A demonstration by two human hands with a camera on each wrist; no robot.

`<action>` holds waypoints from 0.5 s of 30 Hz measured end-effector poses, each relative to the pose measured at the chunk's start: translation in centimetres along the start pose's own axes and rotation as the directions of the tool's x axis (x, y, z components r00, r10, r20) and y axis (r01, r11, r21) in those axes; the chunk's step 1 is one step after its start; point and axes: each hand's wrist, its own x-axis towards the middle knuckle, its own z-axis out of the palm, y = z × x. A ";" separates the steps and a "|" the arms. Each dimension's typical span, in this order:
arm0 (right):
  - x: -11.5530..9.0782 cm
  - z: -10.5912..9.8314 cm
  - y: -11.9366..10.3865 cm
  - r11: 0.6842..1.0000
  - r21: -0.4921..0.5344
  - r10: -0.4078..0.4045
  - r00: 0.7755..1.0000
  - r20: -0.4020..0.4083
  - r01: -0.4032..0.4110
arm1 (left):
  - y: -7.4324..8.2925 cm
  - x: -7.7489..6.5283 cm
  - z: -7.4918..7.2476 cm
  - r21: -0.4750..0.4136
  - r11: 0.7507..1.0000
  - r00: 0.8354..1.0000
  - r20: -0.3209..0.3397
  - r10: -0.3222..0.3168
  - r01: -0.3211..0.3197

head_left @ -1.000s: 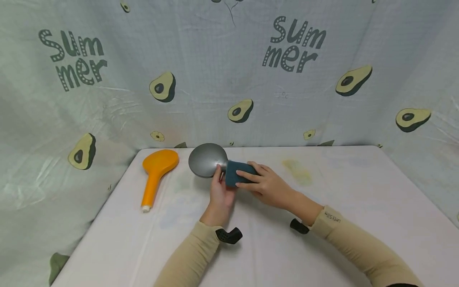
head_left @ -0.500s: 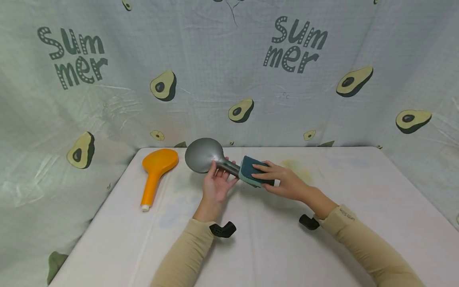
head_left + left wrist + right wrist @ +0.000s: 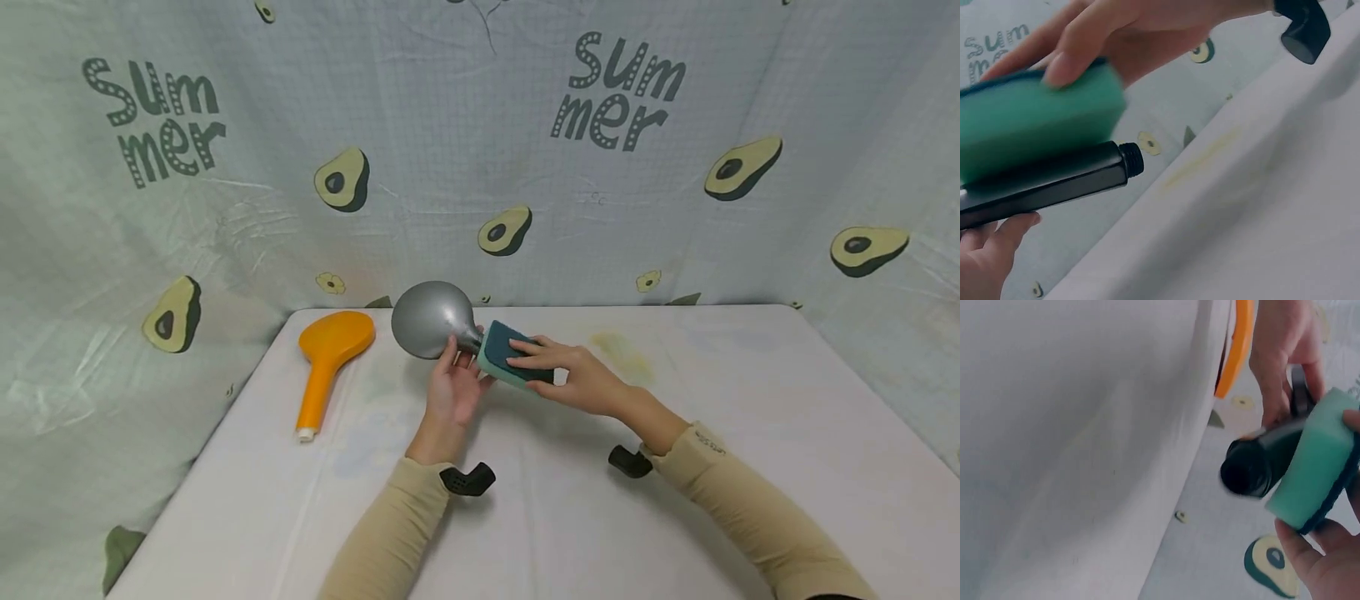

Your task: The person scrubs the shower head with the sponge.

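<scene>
In the head view my left hand [image 3: 454,392] grips a grey shower head [image 3: 432,320] near its neck, above the table. My right hand [image 3: 581,379] holds a sponge [image 3: 513,354] by its edges, dark teal on top and light green below. The sponge covers most of the handle from above. From the left wrist, the black handle [image 3: 1041,194] ends in a threaded tip, and the green side of the sponge [image 3: 1041,122] lies along it. The right wrist view shows the handle's hollow end [image 3: 1244,472] beside the sponge, my thumb and fingers pinching the sponge.
An orange shower head [image 3: 324,367] with a white threaded end lies on the left of the white-covered table [image 3: 570,517]. Behind the table hangs a pale curtain [image 3: 427,125] printed with avocados and lettering. A yellowish stain [image 3: 622,354] marks the cloth at the back.
The sponge slid right along the handle toward its end, then came partway back left toward the neck. The grey shower head has risen slightly. The orange one has stayed in place.
</scene>
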 end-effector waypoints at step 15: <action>-0.2 -1.3 0.5 0.968 0.167 0.191 0.981 -0.016 -0.186 | 0.6 -0.2 -0.2 -0.035 0.996 0.985 0.156 -0.072 0.078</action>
